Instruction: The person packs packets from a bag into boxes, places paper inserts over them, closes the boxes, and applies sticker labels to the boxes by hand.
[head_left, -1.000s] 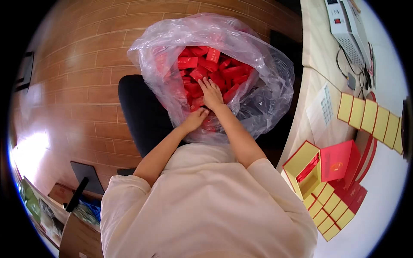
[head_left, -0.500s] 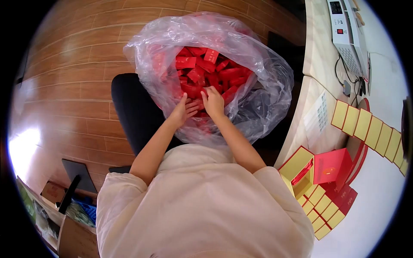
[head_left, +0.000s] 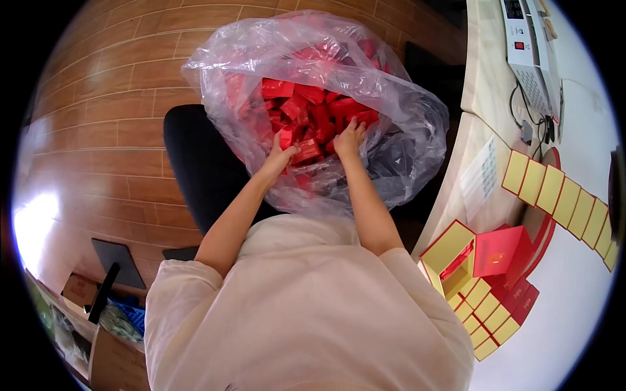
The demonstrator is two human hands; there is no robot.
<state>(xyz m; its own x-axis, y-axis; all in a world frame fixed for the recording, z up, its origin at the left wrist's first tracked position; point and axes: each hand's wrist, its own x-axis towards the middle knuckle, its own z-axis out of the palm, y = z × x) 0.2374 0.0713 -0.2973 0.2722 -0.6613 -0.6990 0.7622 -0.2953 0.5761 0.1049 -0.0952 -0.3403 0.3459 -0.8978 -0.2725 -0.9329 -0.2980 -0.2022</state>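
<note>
A large clear plastic bag (head_left: 235, 49) stands open in front of me, filled with small shiny red packets (head_left: 295, 107). Inside its near left part, my left hand (head_left: 279, 158) has thumb and fingers closed round a red packet (head_left: 287, 136). Another red packet (head_left: 306, 151) with pale print lies against those fingers. On the right side of the pile, my right hand (head_left: 350, 139) rests with fingers apart, touching the packets there. Nothing shows gripped in it, though its fingertips are partly among the packets.
On the right, a table (head_left: 450, 169) holds an open red-and-gold box (head_left: 456, 254), a row of gold-sided boxes (head_left: 554, 195), stacked boxes (head_left: 486, 313), a sheet (head_left: 479, 173) and a white machine (head_left: 531, 65) with cables. A black seat (head_left: 189, 163) and cardboard boxes (head_left: 114, 362) are at left.
My hands have moved apart: the right went right and slightly away over the pile, while the left closed on a packet. Packets between them have shifted.
</note>
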